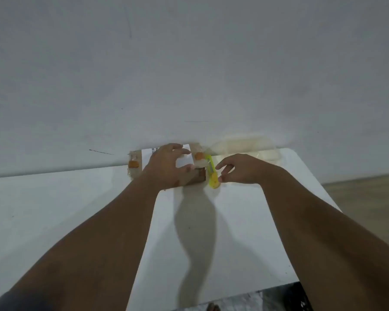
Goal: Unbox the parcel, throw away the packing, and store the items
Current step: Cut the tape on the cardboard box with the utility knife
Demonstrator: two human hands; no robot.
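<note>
Head view, both bare forearms reaching forward over a white table (54, 198) that is standing against a pale wall (189, 63). At the far left of the working area, a clear packet with an orange item inside (133, 163) is lying at the table's back edge, just beside the parcel. The parcel (194, 176), a small brown cardboard box with a white label (184, 161) on top, is sitting at the far edge of the table against the wall. The left hand (166, 169) is resting on top of the parcel, fingers spread and pressing down on the label, not closed around anything. A second orange item (199, 156) is showing just behind the box's right corner. Touching the box's right side, a yellow box cutter (212, 175) is being pinched between thumb and fingers of the right hand (238, 170). Further right, crumpled clear plastic wrap (245, 145) is lying against the wall; detail is blurred.
</note>
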